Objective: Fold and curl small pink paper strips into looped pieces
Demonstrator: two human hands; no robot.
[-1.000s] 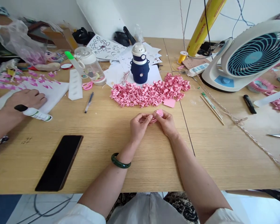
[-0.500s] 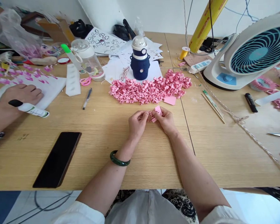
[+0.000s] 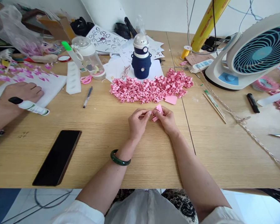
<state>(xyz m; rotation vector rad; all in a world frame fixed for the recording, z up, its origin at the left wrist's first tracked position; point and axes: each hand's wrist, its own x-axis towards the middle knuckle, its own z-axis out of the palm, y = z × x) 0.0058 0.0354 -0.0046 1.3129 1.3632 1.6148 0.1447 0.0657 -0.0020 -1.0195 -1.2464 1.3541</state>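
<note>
My left hand (image 3: 137, 122) and my right hand (image 3: 167, 119) meet over the middle of the wooden table (image 3: 107, 149), both pinching a small pink paper piece (image 3: 157, 112). The fingers of both hands are curled around it. A green bangle (image 3: 119, 159) circles my left wrist. Just beyond my hands lies a heap of curled pink paper pieces (image 3: 151, 87), with a flat pink paper square (image 3: 171, 99) at its near edge.
A black phone (image 3: 58, 157) lies near left. Another person's hand (image 3: 21, 92) rests on white foam by a glue stick (image 3: 29, 105). A navy bottle (image 3: 141, 60), clear bottle (image 3: 87, 59), pen (image 3: 88, 97), fan (image 3: 252, 53), chopsticks (image 3: 214, 105) and string stand around.
My hands have kept working the pink piece in the same spot, turning it slightly between the fingers. The view has shifted a little; the other person's hand stays on the foam.
</note>
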